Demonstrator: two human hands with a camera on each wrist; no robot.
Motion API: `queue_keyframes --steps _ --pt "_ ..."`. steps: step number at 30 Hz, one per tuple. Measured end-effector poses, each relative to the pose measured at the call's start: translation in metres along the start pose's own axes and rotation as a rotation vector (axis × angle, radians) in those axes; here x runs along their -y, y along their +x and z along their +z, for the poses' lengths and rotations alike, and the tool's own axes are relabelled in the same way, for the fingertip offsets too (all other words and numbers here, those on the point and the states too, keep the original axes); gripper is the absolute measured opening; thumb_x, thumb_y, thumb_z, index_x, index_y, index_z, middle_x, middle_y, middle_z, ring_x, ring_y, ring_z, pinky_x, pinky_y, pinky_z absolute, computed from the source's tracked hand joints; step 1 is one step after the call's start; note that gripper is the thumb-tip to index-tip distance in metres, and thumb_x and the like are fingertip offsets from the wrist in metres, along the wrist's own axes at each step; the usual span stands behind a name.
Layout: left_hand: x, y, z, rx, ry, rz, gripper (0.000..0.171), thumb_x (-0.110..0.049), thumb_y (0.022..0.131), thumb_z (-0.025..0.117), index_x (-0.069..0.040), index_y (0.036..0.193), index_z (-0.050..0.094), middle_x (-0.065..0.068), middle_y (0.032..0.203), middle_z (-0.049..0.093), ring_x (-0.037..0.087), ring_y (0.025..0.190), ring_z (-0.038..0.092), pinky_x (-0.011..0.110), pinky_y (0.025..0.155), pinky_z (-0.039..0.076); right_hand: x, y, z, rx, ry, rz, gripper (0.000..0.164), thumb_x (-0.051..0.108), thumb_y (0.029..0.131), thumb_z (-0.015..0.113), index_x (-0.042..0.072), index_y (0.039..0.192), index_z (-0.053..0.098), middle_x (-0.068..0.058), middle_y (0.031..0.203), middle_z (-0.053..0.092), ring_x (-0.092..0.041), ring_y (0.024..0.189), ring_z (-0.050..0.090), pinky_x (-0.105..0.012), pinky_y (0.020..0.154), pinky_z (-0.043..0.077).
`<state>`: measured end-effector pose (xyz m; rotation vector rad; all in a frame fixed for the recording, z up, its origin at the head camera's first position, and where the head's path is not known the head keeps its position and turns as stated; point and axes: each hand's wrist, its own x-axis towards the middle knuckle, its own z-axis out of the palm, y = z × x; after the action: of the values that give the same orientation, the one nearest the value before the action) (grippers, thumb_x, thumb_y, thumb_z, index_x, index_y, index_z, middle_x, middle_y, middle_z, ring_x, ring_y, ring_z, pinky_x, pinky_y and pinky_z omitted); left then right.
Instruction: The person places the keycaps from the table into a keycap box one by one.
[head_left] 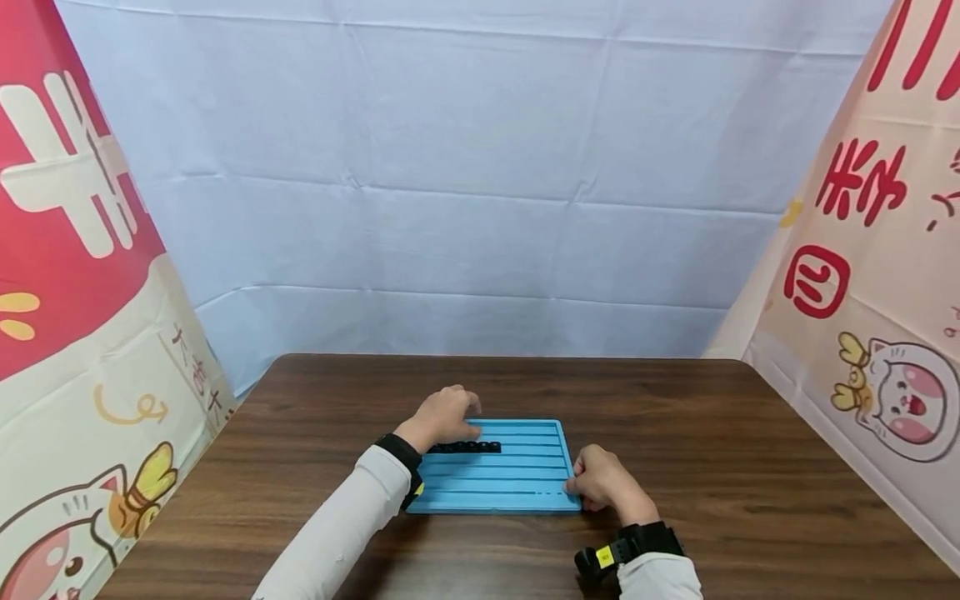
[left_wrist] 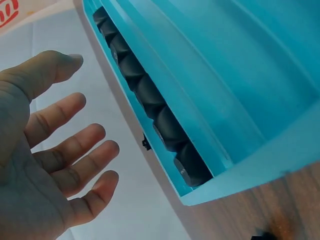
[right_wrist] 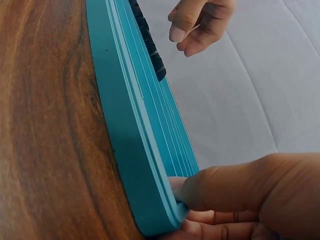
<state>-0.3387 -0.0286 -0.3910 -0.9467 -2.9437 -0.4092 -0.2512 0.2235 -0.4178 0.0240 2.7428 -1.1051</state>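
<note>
A blue ridged tray (head_left: 495,485) lies on the table, with several long slots running across it. Black keycaps (head_left: 480,447) stand in a row in one slot towards its left side; the left wrist view shows the row of keycaps (left_wrist: 147,95) close up. My left hand (head_left: 444,417) is over the tray's far left part, fingers spread and slightly bent, holding nothing; its palm (left_wrist: 30,175) shows beside the row. At the tray's near right corner, my right hand (head_left: 606,482) pinches the edge, thumb (right_wrist: 220,190) on top and fingers below.
The brown wooden table (head_left: 712,467) extends around the tray on all sides. A pale cloth (head_left: 480,183) hangs behind it, with printed banners at left (head_left: 75,350) and right (head_left: 862,333). Each wrist wears a black strap, such as the right wrist strap (head_left: 652,540).
</note>
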Motion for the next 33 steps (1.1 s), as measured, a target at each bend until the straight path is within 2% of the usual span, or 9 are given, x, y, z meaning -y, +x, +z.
queue_keyframes --steps 7,14,21,26,33 --pt "0.006 0.0 0.004 0.005 -0.001 -0.028 0.024 -0.02 0.083 0.07 -0.009 0.104 0.066 0.007 0.101 0.057 0.02 0.083 0.055 0.035 0.068 0.049 0.001 0.001 0.001 -0.002 0.004 0.016 0.025 -0.002 0.08 0.068 0.004 0.069 0.046 -0.009 0.065 0.048 -0.019 0.05 0.054 -0.029 0.045 0.049" --pt "0.013 -0.001 0.005 -0.006 -0.042 -0.047 0.019 -0.012 0.085 0.066 -0.006 0.103 0.066 0.009 0.098 0.056 0.02 0.08 0.053 0.034 0.064 0.047 -0.001 -0.002 0.001 0.013 0.004 -0.016 0.032 -0.003 0.081 0.066 0.006 0.063 0.041 -0.008 0.061 0.043 -0.019 0.05 0.052 -0.029 0.045 0.047" --pt "0.031 0.007 0.0 -0.004 -0.141 -0.108 0.016 -0.005 0.088 0.059 -0.004 0.102 0.066 0.01 0.099 0.061 0.023 0.086 0.057 0.038 0.073 0.049 -0.001 0.0 -0.002 0.021 0.005 -0.024 0.026 -0.002 0.081 0.066 0.003 0.069 0.044 -0.01 0.065 0.046 -0.019 0.051 0.052 -0.031 0.047 0.049" --pt "0.036 0.009 -0.001 -0.011 -0.174 -0.142 0.016 -0.004 0.088 0.058 -0.005 0.101 0.067 0.01 0.1 0.063 0.023 0.087 0.057 0.038 0.075 0.049 -0.001 0.0 -0.002 0.019 -0.001 -0.018 0.024 -0.002 0.08 0.067 0.002 0.07 0.045 -0.01 0.063 0.049 -0.019 0.049 0.052 -0.031 0.046 0.05" --pt "0.047 0.012 0.002 -0.009 -0.224 -0.233 0.017 -0.009 0.088 0.062 -0.006 0.105 0.067 0.009 0.105 0.062 0.023 0.088 0.057 0.037 0.074 0.049 0.001 0.003 -0.001 0.031 -0.006 -0.027 0.024 -0.001 0.081 0.067 0.002 0.071 0.045 -0.01 0.063 0.049 -0.019 0.049 0.052 -0.031 0.047 0.05"
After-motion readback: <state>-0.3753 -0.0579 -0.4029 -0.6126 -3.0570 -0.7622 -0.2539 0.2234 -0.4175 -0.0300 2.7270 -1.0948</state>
